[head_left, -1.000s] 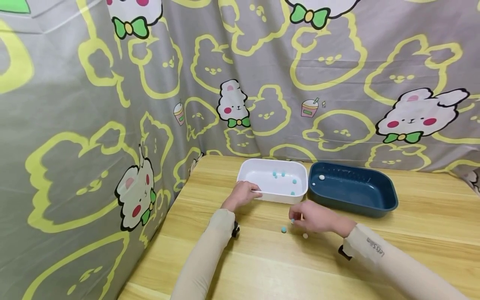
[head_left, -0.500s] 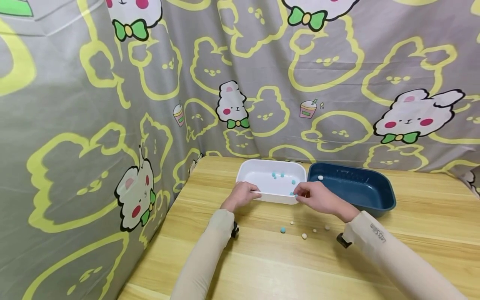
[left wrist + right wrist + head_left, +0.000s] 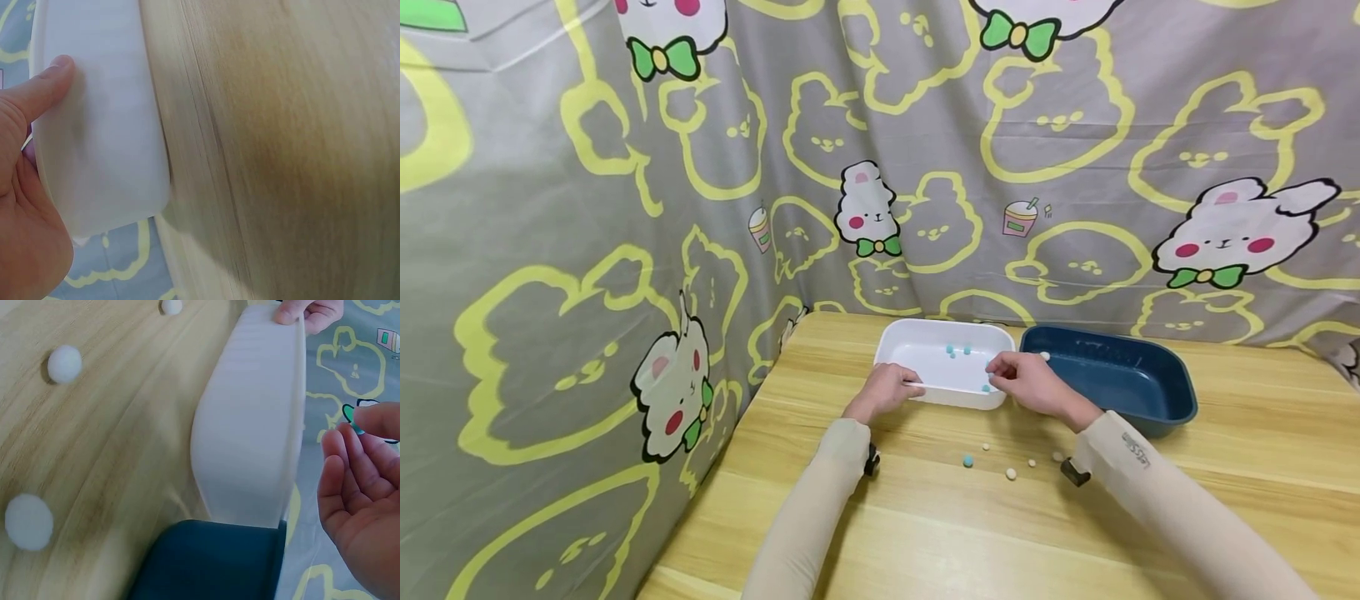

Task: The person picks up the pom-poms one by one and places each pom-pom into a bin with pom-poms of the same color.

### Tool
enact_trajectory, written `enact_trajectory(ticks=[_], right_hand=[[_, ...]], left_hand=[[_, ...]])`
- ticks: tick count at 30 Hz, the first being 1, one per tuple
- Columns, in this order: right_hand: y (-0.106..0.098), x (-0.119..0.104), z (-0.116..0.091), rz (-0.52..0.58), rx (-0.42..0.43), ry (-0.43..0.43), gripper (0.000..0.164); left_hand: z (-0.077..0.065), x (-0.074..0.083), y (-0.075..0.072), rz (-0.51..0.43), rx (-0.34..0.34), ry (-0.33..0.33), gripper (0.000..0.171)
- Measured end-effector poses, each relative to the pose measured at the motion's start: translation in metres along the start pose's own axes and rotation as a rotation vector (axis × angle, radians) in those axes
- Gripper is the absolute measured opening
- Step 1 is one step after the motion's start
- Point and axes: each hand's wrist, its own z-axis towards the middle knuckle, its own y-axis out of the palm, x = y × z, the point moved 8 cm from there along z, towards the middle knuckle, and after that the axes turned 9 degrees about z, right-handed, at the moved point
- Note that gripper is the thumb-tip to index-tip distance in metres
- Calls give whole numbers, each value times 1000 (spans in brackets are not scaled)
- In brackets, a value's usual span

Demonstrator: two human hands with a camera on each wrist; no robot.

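Note:
My left hand grips the near rim of a white plastic bin, its thumb on the outer wall in the left wrist view, where the wall fills the left side. Over the bin's right end is my right hand, thumb and fingertips pinching a small teal ball, mostly covered by them. Several teal balls lie inside the bin. On the table in front, one blue ball sits near several small white balls.
A dark blue bin stands right beside the white one, with a white ball at its left end, partly behind my right hand. The wooden table meets a patterned grey curtain at the back and left.
My right hand has picked the teal ball up from the table and carried it up and away over the white bin's right end. The left hand keeps its grip on the rim.

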Motion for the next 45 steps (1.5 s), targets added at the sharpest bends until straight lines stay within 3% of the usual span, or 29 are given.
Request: enact_trajectory(ticks=[8,15,34,45], right_hand=[[4,7,3,-9,-9,21,11],[4,6,8,-30,-3,16,10],[11,16,19,-60,-32,26,11],[12,11,8,-40,-8,12,15]], left_hand=[[1,3,-2,-5,21,22,12],[3,2,-5,-14,10,-7,12],[1,0,0,-3,14,5,11],[0,-1,2,6,15,8,11]])
